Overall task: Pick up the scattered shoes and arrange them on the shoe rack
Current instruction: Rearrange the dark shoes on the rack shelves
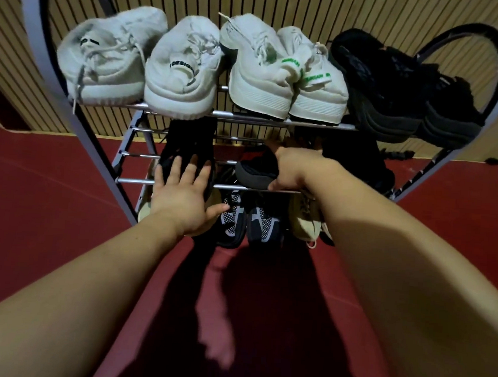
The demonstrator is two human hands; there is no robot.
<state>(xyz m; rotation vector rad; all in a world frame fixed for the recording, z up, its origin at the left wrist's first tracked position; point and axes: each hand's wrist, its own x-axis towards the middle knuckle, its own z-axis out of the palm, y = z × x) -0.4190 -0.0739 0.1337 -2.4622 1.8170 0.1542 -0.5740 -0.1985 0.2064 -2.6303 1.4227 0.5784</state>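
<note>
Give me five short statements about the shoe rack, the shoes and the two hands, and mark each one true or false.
1. The top shelf of the metal shoe rack holds four white lace-up sneakers. True.
2. The pair of black shoes sits at the left end of the top shelf. False: it is at the right end.
3. The right hand grips a black shoe with a grey toe cap at the middle shelf. True.
4. The left hand is closed in a fist on the red floor. False: it is open with fingers spread, against a black shoe on the middle shelf.
5. The bottom shelf is bare. False: a pair of black and white mesh shoes sits there.
</note>
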